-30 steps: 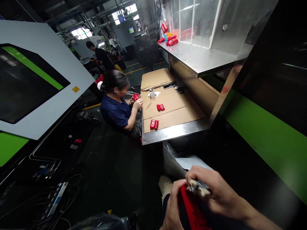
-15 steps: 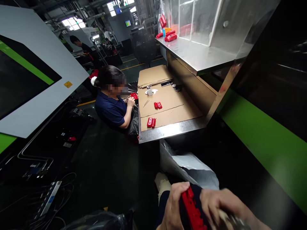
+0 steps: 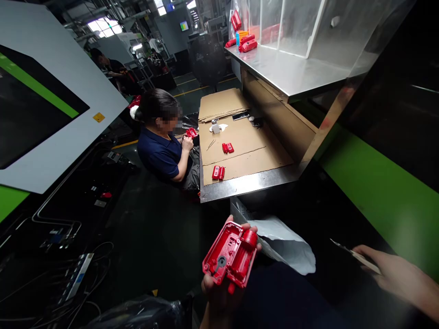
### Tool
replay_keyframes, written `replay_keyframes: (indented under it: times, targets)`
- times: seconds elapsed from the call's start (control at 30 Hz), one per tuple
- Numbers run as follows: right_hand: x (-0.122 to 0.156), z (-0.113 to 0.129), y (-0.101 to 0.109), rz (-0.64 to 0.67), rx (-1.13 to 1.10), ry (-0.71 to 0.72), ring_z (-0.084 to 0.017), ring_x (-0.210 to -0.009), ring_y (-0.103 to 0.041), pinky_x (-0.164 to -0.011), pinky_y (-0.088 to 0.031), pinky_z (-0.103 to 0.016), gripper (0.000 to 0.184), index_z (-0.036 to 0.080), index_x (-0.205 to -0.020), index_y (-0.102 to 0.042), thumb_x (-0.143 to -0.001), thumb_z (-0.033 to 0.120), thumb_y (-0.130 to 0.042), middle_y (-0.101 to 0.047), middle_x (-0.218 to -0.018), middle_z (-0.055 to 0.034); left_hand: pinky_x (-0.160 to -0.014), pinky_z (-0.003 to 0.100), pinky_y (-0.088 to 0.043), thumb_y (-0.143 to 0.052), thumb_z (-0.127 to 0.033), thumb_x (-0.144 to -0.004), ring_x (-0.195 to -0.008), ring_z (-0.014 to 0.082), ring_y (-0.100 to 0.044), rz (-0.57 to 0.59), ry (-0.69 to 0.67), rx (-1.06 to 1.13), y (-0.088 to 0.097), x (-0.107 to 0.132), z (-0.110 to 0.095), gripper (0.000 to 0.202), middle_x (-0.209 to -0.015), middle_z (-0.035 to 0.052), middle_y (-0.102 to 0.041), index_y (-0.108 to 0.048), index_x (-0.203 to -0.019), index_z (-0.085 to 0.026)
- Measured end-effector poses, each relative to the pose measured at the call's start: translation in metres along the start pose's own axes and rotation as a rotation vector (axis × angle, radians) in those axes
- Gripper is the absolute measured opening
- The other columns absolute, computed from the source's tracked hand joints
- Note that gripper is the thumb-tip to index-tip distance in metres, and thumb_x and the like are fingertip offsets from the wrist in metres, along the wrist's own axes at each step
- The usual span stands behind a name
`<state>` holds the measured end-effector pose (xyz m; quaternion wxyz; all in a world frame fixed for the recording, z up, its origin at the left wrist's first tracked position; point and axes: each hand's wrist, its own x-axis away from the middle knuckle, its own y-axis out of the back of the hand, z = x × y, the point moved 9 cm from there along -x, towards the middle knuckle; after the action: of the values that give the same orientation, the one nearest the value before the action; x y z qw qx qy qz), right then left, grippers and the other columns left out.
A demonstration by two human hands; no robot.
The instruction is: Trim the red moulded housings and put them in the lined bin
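Note:
My left hand (image 3: 219,297) grips a red plastic housing (image 3: 229,252) from below, its fingers round the far edge and the thumb at the near left corner. The housing's hollow inside faces up, showing ribs, a round barrel part and a dark grey round insert. Off to the right, my right hand (image 3: 394,272) is closed on a trimming knife (image 3: 356,257) with a pale handle, its thin tip pointing left and away from the housing. Two similar red housings, one near (image 3: 218,172) and one farther (image 3: 227,148), lie on the cardboard-covered table (image 3: 250,186).
A seated co-worker (image 3: 159,146) handles another red part (image 3: 191,132) at the table's left side. A white bag (image 3: 288,242) hangs below the table edge. More red parts (image 3: 247,43) stand on the metal shelf (image 3: 291,68). Tweezers (image 3: 211,144) and a phone (image 3: 241,115) lie on the cardboard.
My left hand has raised the housing up and left and turned its hollow side into view. My right hand has moved away to the right with the knife.

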<state>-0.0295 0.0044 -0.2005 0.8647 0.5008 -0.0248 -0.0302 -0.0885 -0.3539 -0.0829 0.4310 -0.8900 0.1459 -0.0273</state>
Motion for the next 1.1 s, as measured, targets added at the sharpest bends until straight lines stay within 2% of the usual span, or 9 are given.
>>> replay_keyframes:
  times: [0.1,0.17,0.27,0.37,0.47,0.53,0.63,0.83,1.1]
  targets:
    - [-0.008,0.031,0.005,0.002,-0.032,0.045,-0.019,-0.036,-0.054,-0.038,-0.034,-0.032,0.026,0.036,-0.091,-0.057,-0.092,0.019,-0.037,-0.06,-0.056,-0.0031,-0.117,0.041,-0.043,-0.064,-0.068,-0.082,-0.144,0.0328,-0.043,-0.031,-0.021,0.205,0.002,-0.005,-0.003,0.081,-0.148,0.0117,-0.054,-0.047,-0.149,-0.026]
    - [-0.016,0.046,0.01,0.032,-0.058,0.054,-0.018,-0.036,-0.053,-0.038,-0.036,-0.03,0.023,0.035,-0.091,-0.059,-0.095,0.021,-0.041,-0.061,-0.057,-0.0014,-0.117,0.041,-0.044,-0.065,-0.067,-0.083,-0.145,0.0341,-0.041,-0.049,-0.027,0.253,0.002,-0.009,-0.003,0.083,-0.149,0.0137,-0.053,-0.045,-0.151,-0.024]
    - [-0.025,0.057,0.012,0.116,-0.082,0.041,-0.019,-0.039,-0.058,-0.038,-0.043,-0.028,0.009,0.031,-0.092,-0.061,-0.096,0.037,-0.055,-0.064,-0.059,0.0008,-0.118,0.046,-0.041,-0.058,-0.07,-0.087,-0.145,0.0354,-0.039,-0.027,-0.061,0.29,-0.003,-0.012,-0.007,0.082,-0.151,0.0137,-0.051,-0.041,-0.153,-0.025]
    - [-0.029,0.065,0.022,0.026,-0.053,0.048,-0.024,-0.05,-0.068,-0.043,-0.049,-0.031,0.018,0.03,-0.095,-0.062,-0.092,0.048,-0.063,-0.071,-0.071,-0.0026,-0.12,0.047,-0.039,-0.054,-0.073,-0.088,-0.146,0.0356,-0.037,-0.002,-0.084,0.288,-0.007,-0.014,-0.011,0.086,-0.153,0.0151,-0.047,-0.038,-0.154,-0.022]
    - [-0.028,0.073,0.026,-0.042,-0.051,0.044,-0.028,-0.062,-0.073,-0.047,-0.052,-0.034,0.016,0.032,-0.097,-0.062,-0.093,0.048,-0.06,-0.074,-0.083,-0.0056,-0.122,0.051,-0.034,-0.054,-0.076,-0.086,-0.147,0.0359,-0.035,-0.021,-0.092,0.239,-0.007,-0.014,-0.015,0.089,-0.154,0.0149,-0.047,-0.036,-0.155,-0.024]
    - [-0.028,0.077,0.021,0.014,-0.078,0.033,-0.029,-0.067,-0.074,-0.05,-0.055,-0.035,0.016,0.034,-0.1,-0.062,-0.095,0.048,-0.056,-0.075,-0.085,-0.0048,-0.122,0.051,-0.034,-0.051,-0.077,-0.087,-0.147,0.0354,-0.036,-0.022,-0.104,0.238,-0.009,-0.015,-0.017,0.086,-0.154,0.0139,-0.047,-0.037,-0.155,-0.025]
    - [-0.029,0.08,0.016,0.078,-0.085,0.04,-0.03,-0.079,-0.076,-0.058,-0.061,-0.037,0.017,0.038,-0.107,-0.062,-0.097,0.046,-0.052,-0.076,-0.095,-0.0029,-0.118,0.042,-0.042,-0.046,-0.075,-0.09,-0.145,0.034,-0.039,-0.011,-0.122,0.283,-0.014,-0.017,-0.021,0.082,-0.153,0.013,-0.048,-0.042,-0.152,-0.022]
    - [-0.032,0.081,0.02,0.009,-0.031,0.091,-0.031,-0.091,-0.076,-0.063,-0.063,-0.039,0.017,0.035,-0.11,-0.063,-0.098,0.042,-0.054,-0.076,-0.106,-0.0053,-0.114,0.038,-0.046,-0.046,-0.076,-0.09,-0.144,0.0324,-0.043,-0.017,-0.132,0.271,-0.019,-0.018,-0.024,0.081,-0.15,0.0134,-0.052,-0.048,-0.149,-0.02]
    - [-0.034,0.073,0.012,0.127,0.012,0.155,-0.03,-0.099,-0.075,-0.074,-0.066,-0.04,0.027,0.029,-0.118,-0.066,-0.095,0.042,-0.06,-0.076,-0.114,-0.008,-0.105,0.038,-0.053,-0.076,-0.075,-0.069,-0.142,0.0354,-0.044,-0.072,-0.108,0.099,-0.019,-0.018,-0.026,0.1,-0.147,0.0106,-0.056,-0.046,-0.149,-0.024]
